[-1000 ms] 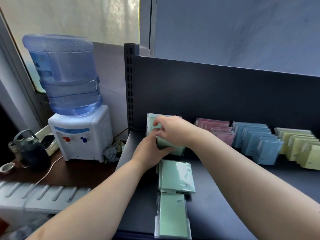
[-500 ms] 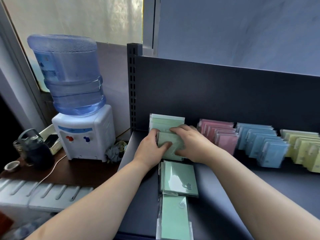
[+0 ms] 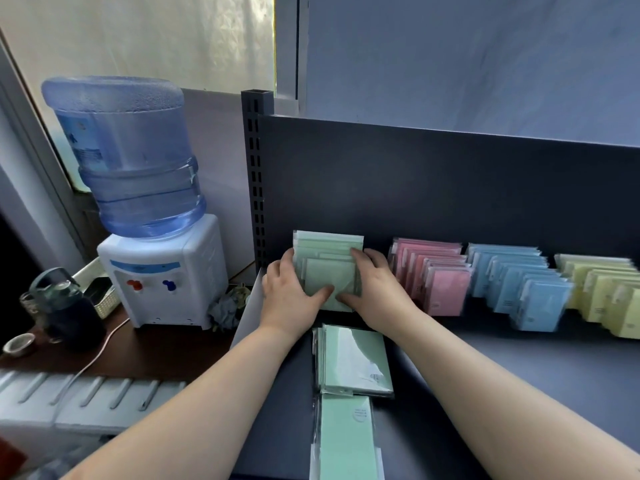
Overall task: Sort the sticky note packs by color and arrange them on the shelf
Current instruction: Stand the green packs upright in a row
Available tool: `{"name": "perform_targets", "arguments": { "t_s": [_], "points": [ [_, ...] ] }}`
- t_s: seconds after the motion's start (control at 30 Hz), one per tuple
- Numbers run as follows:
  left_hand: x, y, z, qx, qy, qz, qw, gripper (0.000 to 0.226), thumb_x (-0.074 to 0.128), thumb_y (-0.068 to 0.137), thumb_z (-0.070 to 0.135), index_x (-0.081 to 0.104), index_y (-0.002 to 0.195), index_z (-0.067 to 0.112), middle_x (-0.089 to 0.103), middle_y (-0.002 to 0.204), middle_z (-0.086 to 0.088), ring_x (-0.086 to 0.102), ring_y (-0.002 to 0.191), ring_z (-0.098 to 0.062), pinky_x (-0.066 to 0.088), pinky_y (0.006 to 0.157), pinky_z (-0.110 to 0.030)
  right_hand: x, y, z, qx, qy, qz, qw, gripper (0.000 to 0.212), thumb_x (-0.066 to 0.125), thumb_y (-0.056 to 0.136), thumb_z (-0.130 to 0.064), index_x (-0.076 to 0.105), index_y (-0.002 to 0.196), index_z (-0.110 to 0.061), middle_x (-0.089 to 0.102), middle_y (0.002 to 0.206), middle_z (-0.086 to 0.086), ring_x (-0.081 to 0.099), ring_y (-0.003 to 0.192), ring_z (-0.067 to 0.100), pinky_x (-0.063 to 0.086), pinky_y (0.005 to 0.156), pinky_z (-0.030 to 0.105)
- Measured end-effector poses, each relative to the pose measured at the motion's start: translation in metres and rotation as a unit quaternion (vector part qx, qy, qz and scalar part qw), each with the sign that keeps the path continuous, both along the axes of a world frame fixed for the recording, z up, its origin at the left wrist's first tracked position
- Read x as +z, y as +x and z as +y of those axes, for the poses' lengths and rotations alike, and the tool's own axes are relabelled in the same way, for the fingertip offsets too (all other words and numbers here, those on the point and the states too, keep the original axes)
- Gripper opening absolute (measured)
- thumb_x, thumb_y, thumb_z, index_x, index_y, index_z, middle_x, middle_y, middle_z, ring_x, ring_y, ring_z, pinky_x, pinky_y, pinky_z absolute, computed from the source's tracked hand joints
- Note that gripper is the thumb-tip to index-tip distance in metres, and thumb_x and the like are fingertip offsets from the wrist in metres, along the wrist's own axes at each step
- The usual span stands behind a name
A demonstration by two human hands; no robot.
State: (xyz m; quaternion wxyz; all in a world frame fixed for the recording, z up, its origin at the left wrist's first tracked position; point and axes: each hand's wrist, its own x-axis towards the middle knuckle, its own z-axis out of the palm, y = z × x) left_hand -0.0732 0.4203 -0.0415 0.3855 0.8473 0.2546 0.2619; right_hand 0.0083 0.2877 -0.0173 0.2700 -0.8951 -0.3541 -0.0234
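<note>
Hands both at the far left end of the shelf [image 3: 519, 393], working the green row [image 3: 327, 249] of sticky note packs that stands upright against the dark back panel [image 3: 433, 188].

- Left hand [image 3: 291, 292]: fingers wrapped along the left edge of the green row, thumb laid across the face of the front pack. Clamped on it.
- Right hand [image 3: 377, 289]: fingers curled at the right edge of the same row, thumb on the front face, nearly meeting the left thumb. Clamped too. The row is squeezed between the two hands.
- Green stack [image 3: 356, 362]: several packs lying flat on the shelf, just near of the hands, between the forearms.
- Single green pack [image 3: 346, 441]: flat, nearer again, its far edge touching the stack, its near end at the shelf's front edge.
- Pink row [image 3: 440, 275]: upright, just right of the right hand. Blue row [image 3: 519, 285] to the right of it, then yellow row [image 3: 602, 289], cut off by the frame edge. Each row steps forward toward the near right.
- Slotted post [image 3: 256, 168] marks the shelf's left end.
- Brown counter [image 3: 156, 351] left of the shelf: white water dispenser [image 3: 166, 271] with a blue bottle [image 3: 128, 157] on top, a dark jug [image 3: 65, 306], a small cup [image 3: 19, 342], a cream basket [image 3: 104, 299].
</note>
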Motion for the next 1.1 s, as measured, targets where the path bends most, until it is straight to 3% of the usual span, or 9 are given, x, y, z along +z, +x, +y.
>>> {"name": "perform_targets", "arguments": {
  "t_s": [0.23,0.4,0.57,0.67,0.73,0.8,0.9,1.0,1.1],
  "points": [
    [-0.005,0.005,0.003,-0.009,0.004,0.017,1.0,0.093,0.07,0.083,0.027,0.01,0.151,0.007,0.027,0.152,-0.011,0.021,0.141,-0.026,0.016,0.114,-0.03,-0.004,-0.007,0.006,-0.01,0.089,-0.018,0.996,0.067,0.06,0.085,-0.003,0.029,0.143,-0.014,0.017,0.152,0.003,0.043,0.126,0.024,0.037,0.097,0.027],
    [-0.006,0.006,0.005,0.002,0.017,-0.029,0.999,0.075,0.069,0.082,0.015,0.029,0.145,0.013,0.04,0.14,-0.012,0.034,0.131,-0.026,0.024,0.108,-0.03,-0.004,-0.002,0.012,-0.01,0.107,0.005,0.994,0.071,0.06,0.085,-0.001,0.025,0.145,-0.014,0.013,0.153,0.007,0.039,0.13,0.024,0.023,0.094,0.011],
    [-0.005,0.004,0.003,0.016,0.001,-0.026,1.0,0.052,0.068,0.082,0.014,0.042,0.127,0.012,0.045,0.123,-0.013,0.043,0.116,-0.029,0.034,0.097,-0.031,-0.001,0.0,0.01,-0.013,0.077,0.012,0.997,0.079,0.064,0.084,-0.007,0.018,0.148,-0.015,0.016,0.153,0.009,0.038,0.132,0.028,0.029,0.102,0.022],
    [-0.005,0.005,0.005,0.0,-0.02,-0.015,1.0,0.044,0.068,0.083,0.017,0.043,0.119,0.01,0.053,0.114,-0.011,0.051,0.106,-0.026,0.042,0.087,-0.032,0.008,-0.002,0.001,-0.009,0.081,0.01,0.997,0.082,0.066,0.084,-0.012,0.017,0.149,-0.019,0.016,0.153,0.008,0.029,0.137,0.024,0.019,0.101,0.016],
    [-0.005,0.006,0.006,0.003,-0.021,-0.008,1.0,0.042,0.067,0.083,0.017,0.042,0.116,0.01,0.054,0.111,-0.01,0.053,0.102,-0.027,0.042,0.085,-0.033,0.017,-0.006,-0.009,-0.004,0.071,-0.017,0.997,0.073,0.067,0.084,-0.015,0.028,0.145,-0.019,0.027,0.146,0.007,0.035,0.132,0.022,0.02,0.1,0.015],
    [-0.005,0.006,0.005,0.004,-0.018,-0.007,1.0,0.038,0.067,0.083,0.017,0.042,0.111,0.012,0.054,0.108,-0.008,0.053,0.1,-0.027,0.043,0.084,-0.035,0.029,-0.012,-0.02,0.025,0.03,-0.032,0.999,0.059,0.068,0.084,-0.02,0.043,0.137,-0.018,0.042,0.131,0.004,0.046,0.119,0.019,0.029,0.1,0.016],
    [-0.005,0.006,0.005,0.0,-0.013,-0.01,1.0,0.032,0.065,0.083,0.016,0.038,0.1,0.016,0.052,0.098,-0.005,0.052,0.093,-0.026,0.042,0.08,-0.034,0.045,-0.026,-0.036,0.139,-0.112,0.062,0.982,0.059,0.073,0.079,-0.036,0.051,0.132,-0.021,0.057,0.121,-0.004,0.055,0.106,0.01,0.042,0.098,0.024],
    [-0.005,0.005,0.004,-0.004,0.0,-0.001,1.0,0.029,0.064,0.084,0.016,0.038,0.097,0.016,0.052,0.094,-0.003,0.05,0.087,-0.024,0.04,0.076,-0.032,0.045,-0.038,-0.046,0.195,-0.272,0.111,0.936,0.086,0.076,0.072,-0.049,0.035,0.145,-0.028,0.043,0.14,-0.012,0.042,0.125,0.006,0.032,0.099,0.017],
    [-0.004,0.004,0.004,-0.011,0.008,0.003,1.0,0.026,0.064,0.085,0.016,0.04,0.095,0.016,0.052,0.092,0.0,0.049,0.085,-0.021,0.039,0.076,-0.029,0.041,-0.038,-0.047,0.171,-0.281,0.11,0.938,0.098,0.078,0.069,-0.049,0.024,0.148,-0.028,0.036,0.141,-0.007,0.038,0.129,0.012,0.029,0.094,0.018]
  ]
}}
